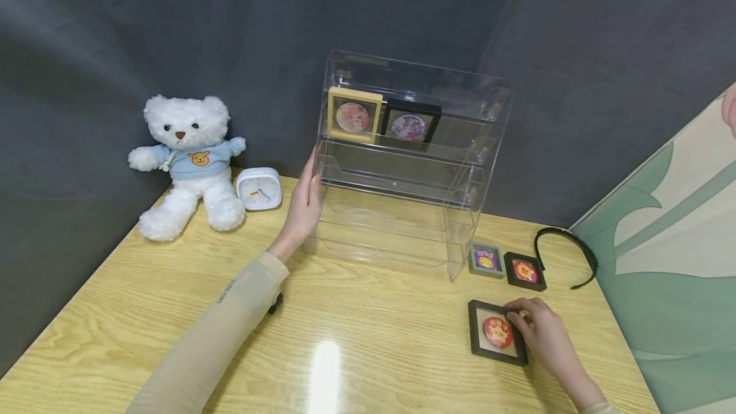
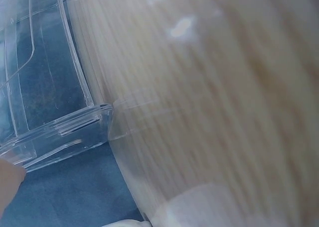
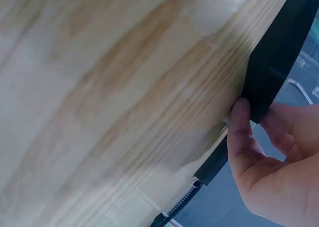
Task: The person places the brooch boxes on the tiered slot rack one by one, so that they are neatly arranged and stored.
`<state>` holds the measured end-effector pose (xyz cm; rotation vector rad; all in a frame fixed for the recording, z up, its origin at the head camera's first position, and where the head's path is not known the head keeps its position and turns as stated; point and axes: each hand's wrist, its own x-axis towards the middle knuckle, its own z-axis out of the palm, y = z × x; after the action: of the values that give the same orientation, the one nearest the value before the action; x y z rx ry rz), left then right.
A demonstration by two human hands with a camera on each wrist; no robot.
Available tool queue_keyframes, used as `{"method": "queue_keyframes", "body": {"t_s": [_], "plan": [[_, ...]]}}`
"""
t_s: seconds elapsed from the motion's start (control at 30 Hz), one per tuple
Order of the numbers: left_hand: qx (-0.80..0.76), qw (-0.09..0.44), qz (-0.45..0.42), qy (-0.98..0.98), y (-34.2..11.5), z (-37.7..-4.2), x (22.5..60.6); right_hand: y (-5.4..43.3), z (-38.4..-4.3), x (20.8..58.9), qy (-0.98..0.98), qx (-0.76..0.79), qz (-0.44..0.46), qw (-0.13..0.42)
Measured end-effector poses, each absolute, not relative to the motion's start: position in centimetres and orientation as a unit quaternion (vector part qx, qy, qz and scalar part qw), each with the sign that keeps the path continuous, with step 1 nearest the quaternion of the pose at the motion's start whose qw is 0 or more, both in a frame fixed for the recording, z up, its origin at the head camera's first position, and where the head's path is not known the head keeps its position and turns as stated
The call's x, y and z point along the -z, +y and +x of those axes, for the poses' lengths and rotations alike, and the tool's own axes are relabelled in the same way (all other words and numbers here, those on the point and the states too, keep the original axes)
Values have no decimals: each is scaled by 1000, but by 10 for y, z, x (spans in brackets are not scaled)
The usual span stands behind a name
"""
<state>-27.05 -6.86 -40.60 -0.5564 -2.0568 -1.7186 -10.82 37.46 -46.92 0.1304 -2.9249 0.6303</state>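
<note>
My right hand [image 1: 543, 331] pinches the right edge of a black display frame [image 1: 474, 328] that holds a round red badge, over the front right of the table. In the right wrist view, thumb and fingers grip this frame [image 3: 271, 62] at its corner. My left hand [image 1: 305, 203] lies with straight fingers against the left side of a clear acrylic tiered display rack [image 1: 402, 193]. Only a fingertip of that hand shows in the left wrist view, beside the rack's edge [image 2: 65, 127]. On an upper tier stand a yellow frame [image 1: 354, 115] and a black frame [image 1: 411, 122], each with a round badge.
Right of the rack lie a grey-green frame [image 1: 486, 259], another black frame [image 1: 525, 271] with a red badge, and a black headband [image 1: 586, 254]. A white teddy bear [image 1: 192, 165] and a white clock [image 1: 259, 188] stand on the left. Dark cloth [image 1: 259, 30] hangs behind the table.
</note>
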Motion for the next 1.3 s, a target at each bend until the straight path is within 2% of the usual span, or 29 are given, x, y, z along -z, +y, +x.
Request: {"method": "queue_keyframes", "body": {"t_s": [0.37, 0.67, 0.87, 1.3], "plan": [[618, 201, -204, -732, -69, -271, 408, 377, -108, 469, -960, -233, 77, 138], [613, 204, -209, -734, -70, -271, 407, 380, -106, 464, -949, -284, 80, 116], [613, 204, -207, -735, -70, -271, 407, 381, -106, 460, -933, -310, 110, 147], [607, 204, -205, -740, -70, -270, 406, 376, -106, 447, -916, -334, 115, 189]]}}
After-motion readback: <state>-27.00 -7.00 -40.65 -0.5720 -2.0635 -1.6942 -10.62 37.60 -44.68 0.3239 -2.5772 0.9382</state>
